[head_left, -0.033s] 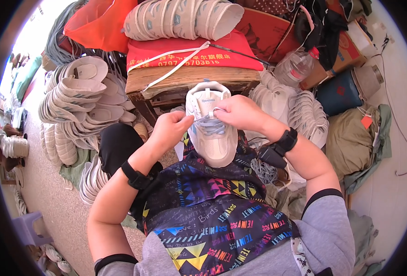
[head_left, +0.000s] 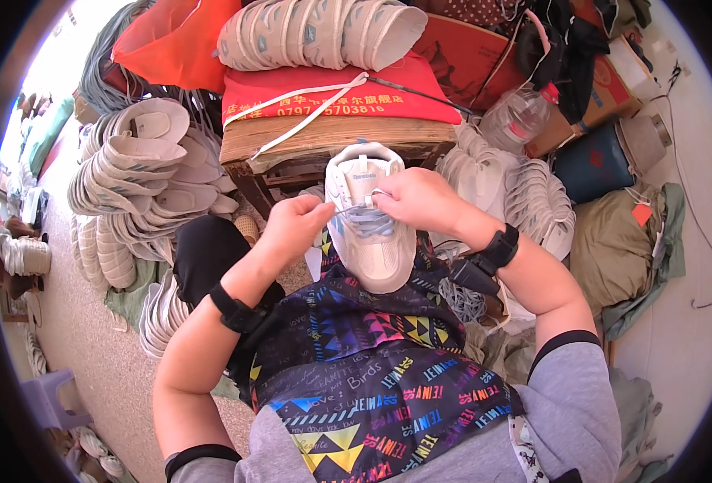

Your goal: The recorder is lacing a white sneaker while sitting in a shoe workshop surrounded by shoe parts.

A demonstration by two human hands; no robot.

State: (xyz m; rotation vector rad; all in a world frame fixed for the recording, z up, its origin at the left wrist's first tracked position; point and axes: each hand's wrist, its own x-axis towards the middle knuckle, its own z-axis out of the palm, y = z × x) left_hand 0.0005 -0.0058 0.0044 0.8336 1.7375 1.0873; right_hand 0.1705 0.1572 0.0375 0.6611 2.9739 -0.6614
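A cream-white sneaker [head_left: 384, 266] rests toe toward me, in front of a wooden stool, over the patterned apron [head_left: 372, 354] on my lap. Blue-grey shoelace [head_left: 370, 221] crosses its upper. To the left of the shoe, my left hand [head_left: 295, 225] pinches a strand of that lace, stretched toward the tongue. My right hand [head_left: 420, 197] is closed at the tongue's right side, its fingertips on a lace by the small white loop. The very tips of the right fingers are partly hidden.
Stacked shoe uppers lie on the red cloth [head_left: 251, 88] over the wooden stool [head_left: 291, 138]. More piles of uppers [head_left: 142, 161] stand at left and right. A plastic bottle [head_left: 517, 117], a blue container [head_left: 589, 169] and a khaki bundle [head_left: 614, 237] sit on the right.
My left hand has shifted slightly left, and the lace strand between it and the shoe now shows more plainly. My right hand and the sneaker have hardly moved.
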